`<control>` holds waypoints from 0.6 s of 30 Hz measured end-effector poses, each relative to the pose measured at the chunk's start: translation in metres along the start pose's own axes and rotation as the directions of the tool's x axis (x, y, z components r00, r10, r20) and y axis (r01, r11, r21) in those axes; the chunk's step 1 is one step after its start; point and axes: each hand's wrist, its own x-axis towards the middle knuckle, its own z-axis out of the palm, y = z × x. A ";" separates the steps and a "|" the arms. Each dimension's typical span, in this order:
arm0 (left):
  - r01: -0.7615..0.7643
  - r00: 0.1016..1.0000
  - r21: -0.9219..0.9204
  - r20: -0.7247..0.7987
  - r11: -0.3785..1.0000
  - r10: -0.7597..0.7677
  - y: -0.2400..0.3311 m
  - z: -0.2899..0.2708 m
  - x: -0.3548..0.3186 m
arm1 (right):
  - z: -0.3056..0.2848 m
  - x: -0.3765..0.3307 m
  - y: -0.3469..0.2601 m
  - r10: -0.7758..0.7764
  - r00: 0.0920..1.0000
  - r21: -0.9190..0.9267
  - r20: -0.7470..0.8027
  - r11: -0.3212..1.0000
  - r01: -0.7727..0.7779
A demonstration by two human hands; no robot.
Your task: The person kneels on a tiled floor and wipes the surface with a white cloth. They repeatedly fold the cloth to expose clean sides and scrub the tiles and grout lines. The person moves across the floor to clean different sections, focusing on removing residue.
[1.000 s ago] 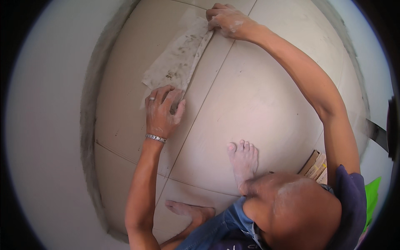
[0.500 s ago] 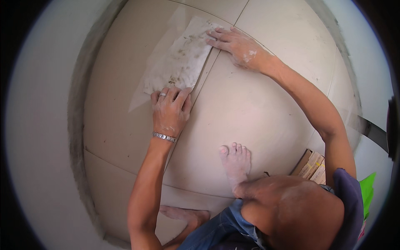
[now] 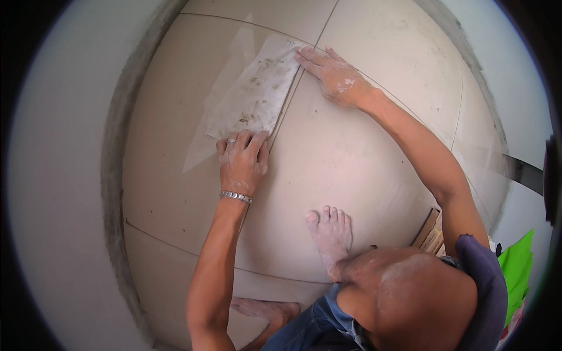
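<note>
A dirty whitish sheet [image 3: 254, 96] lies flat on the beige floor tiles [image 3: 328, 158], along a tile joint. My left hand [image 3: 243, 162], with a ring and a metal bracelet, presses its fingers on the sheet's near edge. My right hand [image 3: 332, 75], dusted white, lies flat with its fingertips on the sheet's far right corner. Both arms reach forward from my squatting body.
My bare right foot [image 3: 331, 234] stands on the tile just behind the hands, and my other foot [image 3: 266, 309] is near the lower edge. A grey cement strip [image 3: 114, 175] borders the white wall at left. A brown board piece [image 3: 429, 234] and a green object [image 3: 518, 272] are at right.
My right hand has drawn nearer along the joint. The sheet, narrow and bunched before, now lies broader and flatter. My left hand has stayed at the sheet's near edge.
</note>
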 end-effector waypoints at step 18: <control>0.009 1.000 -0.031 0.003 0.999 -0.009 -0.004 0.003 0.000 | 0.022 0.015 0.021 0.050 0.964 0.063 -0.260 0.997 -0.034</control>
